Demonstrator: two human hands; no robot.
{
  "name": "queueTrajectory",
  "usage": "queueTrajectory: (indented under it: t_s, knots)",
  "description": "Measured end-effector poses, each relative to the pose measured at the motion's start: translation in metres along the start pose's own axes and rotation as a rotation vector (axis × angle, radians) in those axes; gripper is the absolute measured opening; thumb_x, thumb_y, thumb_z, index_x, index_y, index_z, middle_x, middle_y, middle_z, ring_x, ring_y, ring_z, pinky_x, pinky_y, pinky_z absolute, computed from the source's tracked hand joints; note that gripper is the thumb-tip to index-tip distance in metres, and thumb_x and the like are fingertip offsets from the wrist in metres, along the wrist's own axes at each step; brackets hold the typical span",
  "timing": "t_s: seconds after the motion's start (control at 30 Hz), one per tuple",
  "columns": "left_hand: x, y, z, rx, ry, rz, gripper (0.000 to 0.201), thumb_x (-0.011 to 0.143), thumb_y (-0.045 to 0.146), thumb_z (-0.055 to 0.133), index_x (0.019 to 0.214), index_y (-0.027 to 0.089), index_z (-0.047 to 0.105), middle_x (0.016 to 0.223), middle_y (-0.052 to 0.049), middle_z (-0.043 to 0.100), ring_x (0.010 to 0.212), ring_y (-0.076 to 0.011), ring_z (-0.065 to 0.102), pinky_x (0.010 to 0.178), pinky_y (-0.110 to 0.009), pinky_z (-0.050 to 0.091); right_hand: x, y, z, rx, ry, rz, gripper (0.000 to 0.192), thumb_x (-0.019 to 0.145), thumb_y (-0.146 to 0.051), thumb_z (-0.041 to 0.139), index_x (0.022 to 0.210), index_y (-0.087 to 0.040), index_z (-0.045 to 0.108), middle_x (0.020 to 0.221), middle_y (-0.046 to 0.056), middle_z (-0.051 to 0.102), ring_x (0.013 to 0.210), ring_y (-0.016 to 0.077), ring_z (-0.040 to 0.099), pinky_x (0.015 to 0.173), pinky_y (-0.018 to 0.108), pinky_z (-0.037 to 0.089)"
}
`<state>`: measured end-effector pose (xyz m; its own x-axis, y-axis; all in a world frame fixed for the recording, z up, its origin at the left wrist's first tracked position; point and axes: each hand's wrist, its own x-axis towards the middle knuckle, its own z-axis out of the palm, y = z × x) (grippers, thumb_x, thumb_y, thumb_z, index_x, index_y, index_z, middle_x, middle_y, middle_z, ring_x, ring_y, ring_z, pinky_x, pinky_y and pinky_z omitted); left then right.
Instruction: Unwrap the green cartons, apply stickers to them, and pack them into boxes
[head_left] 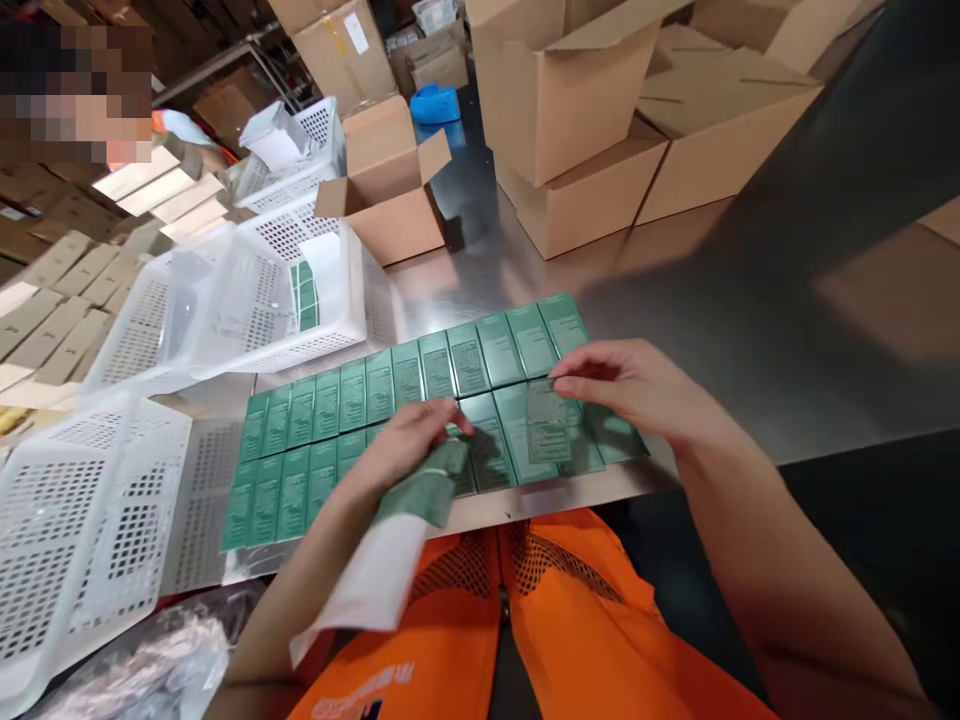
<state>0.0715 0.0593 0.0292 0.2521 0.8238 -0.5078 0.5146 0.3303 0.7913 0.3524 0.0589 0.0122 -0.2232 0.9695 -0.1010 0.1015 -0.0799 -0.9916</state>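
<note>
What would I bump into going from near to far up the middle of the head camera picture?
Orange mesh vest → two rows of flat green boxes on the shiny metal table → small open brown cardboard box → blue plastic thing.

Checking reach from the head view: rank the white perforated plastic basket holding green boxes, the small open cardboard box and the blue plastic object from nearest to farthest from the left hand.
From the left hand:
1. White perforated plastic basket holding green boxes, up and left of the hand.
2. Small open cardboard box, behind that basket.
3. Blue plastic object, farthest back, near the stacked cartons.

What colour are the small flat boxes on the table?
Green boxes, with pale printed labels; head view.
</note>
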Motion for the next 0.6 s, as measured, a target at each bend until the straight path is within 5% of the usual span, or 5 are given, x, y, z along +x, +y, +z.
queueTrajectory:
  t_s: [0.17,0.6]
  knots:
    - [0.001,-0.004,0.044,0.232,-0.248,0.076,0.041,0.091,0.053,0.051,0.094,0.017,0.071,0.071,0.0,0.063,0.065,-0.0147,0.052,0.061,-0.026,0.037,0.016,0.021,0.008,-0.037,-0.083,0.08,0.03,0.068,-0.05,0.08,0.077,-0.022,0.075,0.072,0.001,0.07,0.069,0.0169,0.06,0.066,0.031,0.046]
    - [-0.002,-0.022,0.075,0.331,-0.171,-0.02,0.036,0.089,0.043,0.049,0.067,0.019,0.063,0.058,0.002,0.055,0.055,-0.0133,0.044,0.055,-0.026,0.03,0.006,0.042,0.036,-0.525,0.035,0.015,0.01,0.083,-0.032,0.074,0.077,-0.025,0.077,0.076,-0.001,0.074,0.07,0.0162,0.063,0.062,0.029,0.039]
